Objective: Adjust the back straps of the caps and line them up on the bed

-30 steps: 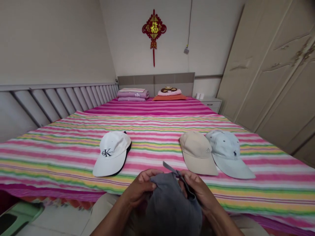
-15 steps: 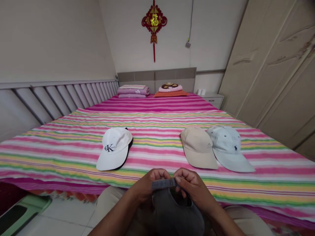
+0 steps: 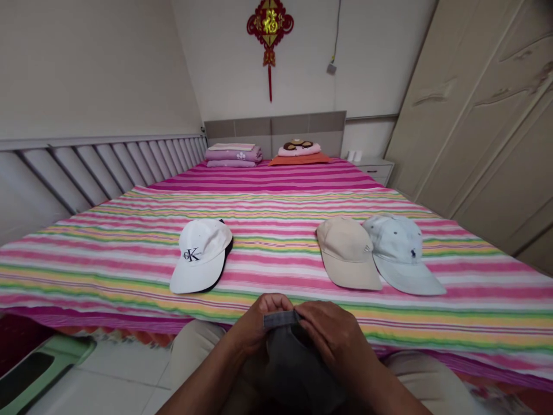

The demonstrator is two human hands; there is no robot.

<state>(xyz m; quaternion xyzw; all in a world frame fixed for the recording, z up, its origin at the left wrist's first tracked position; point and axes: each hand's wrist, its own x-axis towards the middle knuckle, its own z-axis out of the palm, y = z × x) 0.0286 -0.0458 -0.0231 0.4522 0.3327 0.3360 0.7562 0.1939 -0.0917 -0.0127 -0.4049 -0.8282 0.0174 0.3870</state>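
Grey cap [image 3: 289, 357] is held low at centre, in front of the bed edge, above the lap, back end turned away from the wearer & up. Fabric is dark grey, soft, crumpled; lower part is hidden by both hands & frame bottom. Its strap [image 3: 280, 319], lighter grey w/ visible stitching, is stretched flat & approx. level across the top, pinched at both ends.

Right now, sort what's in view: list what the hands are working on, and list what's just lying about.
In hand:
- grey cap, held in the lap by left hand and right hand
- its back strap, pinched between both hands

Lying about:
- white cap, beige cap, pale blue cap on the striped bedsheet
- folded bedding
- pillow
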